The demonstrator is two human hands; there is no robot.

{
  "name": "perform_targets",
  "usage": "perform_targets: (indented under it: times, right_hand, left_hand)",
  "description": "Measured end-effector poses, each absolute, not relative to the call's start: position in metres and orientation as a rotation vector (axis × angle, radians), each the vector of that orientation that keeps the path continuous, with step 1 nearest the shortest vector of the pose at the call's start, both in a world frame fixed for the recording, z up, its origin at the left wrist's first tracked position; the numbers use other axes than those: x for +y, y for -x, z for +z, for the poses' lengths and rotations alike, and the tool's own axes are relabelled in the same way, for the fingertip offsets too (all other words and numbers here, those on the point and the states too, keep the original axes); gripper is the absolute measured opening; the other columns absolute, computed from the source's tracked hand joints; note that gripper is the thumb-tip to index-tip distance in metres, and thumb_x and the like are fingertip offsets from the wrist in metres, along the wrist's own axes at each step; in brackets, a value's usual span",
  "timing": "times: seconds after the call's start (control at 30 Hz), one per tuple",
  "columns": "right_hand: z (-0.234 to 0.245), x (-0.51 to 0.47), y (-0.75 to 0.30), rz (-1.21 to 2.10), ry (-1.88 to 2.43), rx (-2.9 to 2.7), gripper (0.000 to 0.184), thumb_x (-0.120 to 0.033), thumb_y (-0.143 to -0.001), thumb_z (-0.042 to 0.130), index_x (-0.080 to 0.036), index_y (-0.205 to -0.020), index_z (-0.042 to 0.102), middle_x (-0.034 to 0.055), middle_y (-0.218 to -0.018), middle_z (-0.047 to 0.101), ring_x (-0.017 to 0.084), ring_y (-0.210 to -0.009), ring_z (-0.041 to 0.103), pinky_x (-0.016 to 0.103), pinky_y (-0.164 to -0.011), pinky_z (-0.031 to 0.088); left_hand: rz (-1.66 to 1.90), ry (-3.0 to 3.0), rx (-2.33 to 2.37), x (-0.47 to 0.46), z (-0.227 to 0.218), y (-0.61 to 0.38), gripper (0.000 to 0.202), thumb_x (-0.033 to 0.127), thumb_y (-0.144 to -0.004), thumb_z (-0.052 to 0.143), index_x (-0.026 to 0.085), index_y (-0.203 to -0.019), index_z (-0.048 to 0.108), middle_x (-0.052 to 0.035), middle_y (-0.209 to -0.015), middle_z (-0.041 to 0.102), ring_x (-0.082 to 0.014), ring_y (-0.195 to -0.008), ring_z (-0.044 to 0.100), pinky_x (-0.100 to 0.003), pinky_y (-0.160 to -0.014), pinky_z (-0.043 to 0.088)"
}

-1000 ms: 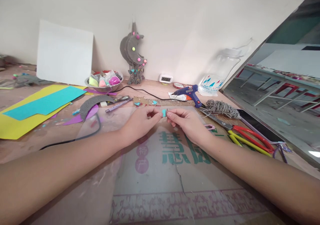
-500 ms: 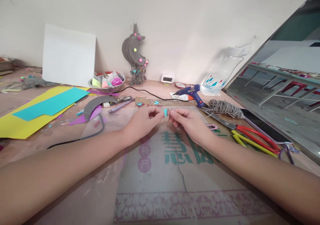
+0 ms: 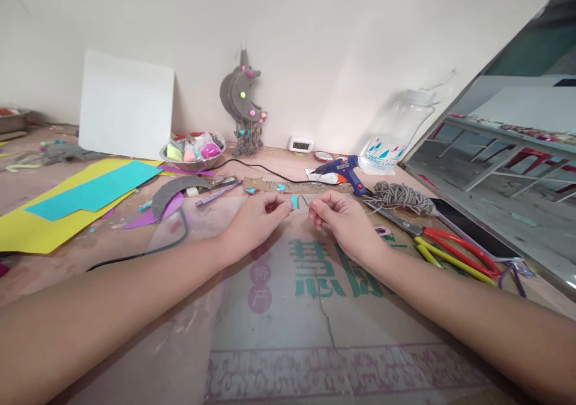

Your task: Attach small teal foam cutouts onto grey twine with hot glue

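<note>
My left hand [image 3: 263, 218] pinches a small turquoise piece [image 3: 295, 201] between thumb and fingertips. Just to its right, my right hand [image 3: 336, 218] is closed on the end of a thin grey strand [image 3: 305, 200], which looks like string. The strand runs toward the turquoise piece; whether it is attached cannot be made out. Both hands are above the far part of a printed cardboard sheet [image 3: 279, 333] under a clear film. Behind them, small turquoise cut-outs [image 3: 281, 187] lie on a cardboard strip.
A blue glue gun [image 3: 342, 171], a grey string bundle [image 3: 402, 195], red-and-yellow-handled scissors [image 3: 463, 249] and a phone [image 3: 477, 228] lie at right. Left are a grey crescent [image 3: 173, 192], turquoise foam sheet [image 3: 96, 190] and a bowl [image 3: 195, 164]. A moon ornament [image 3: 240, 96] hangs behind.
My right hand has drawn slightly to the right, away from the turquoise piece, and the thin strand now shows in the gap. The left hand has barely moved.
</note>
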State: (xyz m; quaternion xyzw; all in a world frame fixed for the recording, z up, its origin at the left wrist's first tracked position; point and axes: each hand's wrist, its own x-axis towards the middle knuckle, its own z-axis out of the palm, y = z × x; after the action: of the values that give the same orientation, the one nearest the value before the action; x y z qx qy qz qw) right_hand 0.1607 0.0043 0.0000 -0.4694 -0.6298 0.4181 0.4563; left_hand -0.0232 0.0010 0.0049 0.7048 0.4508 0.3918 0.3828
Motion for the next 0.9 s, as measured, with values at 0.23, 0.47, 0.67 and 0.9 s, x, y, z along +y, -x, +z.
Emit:
perform_targets:
  times: [0.23, 0.47, 0.67, 0.9]
  right_hand:
    - [0.0028, 0.0034, -0.1586, 1.092, 1.2, -1.517, 0.022, -0.035, -0.073, 0.066, -0.017, -0.073, 0.053, -0.0022, -0.065, 0.057, 0.007, -0.049, 0.044, 0.023, -0.049, 0.036]
    - [0.0005, 0.0068, -0.1609, 1.104, 1.214, -1.6, 0.031, -0.044, -0.08, 0.057, -0.016, -0.066, 0.055, -0.0009, -0.061, 0.055, 0.009, -0.051, 0.046, 0.024, -0.051, 0.037]
    - [0.0019, 0.0044, -0.1586, 1.164, 1.211, -1.595, 0.025, -0.041, -0.074, 0.063, -0.017, -0.073, 0.059, -0.002, -0.063, 0.056, 0.008, -0.05, 0.045, 0.023, -0.05, 0.036]
    - [0.0038, 0.0038, -0.1585, 1.134, 1.187, -1.6, 0.031, -0.046, -0.078, 0.058, -0.016, -0.07, 0.06, 0.0, -0.065, 0.055, 0.009, -0.053, 0.045, 0.023, -0.05, 0.037]
  left_hand:
    - [0.994, -1.827, 1.164, 0.0009, 0.0057, 0.0219, 0.024, 0.035, -0.083, 0.047, 0.016, -0.071, 0.057, 0.0032, -0.064, 0.049, -0.0096, -0.059, 0.042, -0.021, -0.056, 0.033]
    - [1.014, -1.875, 1.094, 0.0, 0.0046, 0.0207, 0.022, 0.029, -0.083, 0.045, 0.016, -0.067, 0.053, 0.0032, -0.064, 0.051, -0.0098, -0.061, 0.044, -0.021, -0.058, 0.035]
    - [1.027, -1.855, 1.078, 0.0007, 0.0046, 0.0208, 0.023, 0.03, -0.084, 0.046, 0.016, -0.07, 0.056, 0.0035, -0.065, 0.052, -0.0094, -0.061, 0.045, -0.02, -0.059, 0.035]
    - [0.984, -1.892, 1.081, -0.0005, 0.0055, 0.0209, 0.023, 0.029, -0.084, 0.045, 0.016, -0.068, 0.055, 0.0035, -0.064, 0.052, -0.0093, -0.061, 0.045, -0.02, -0.057, 0.035]
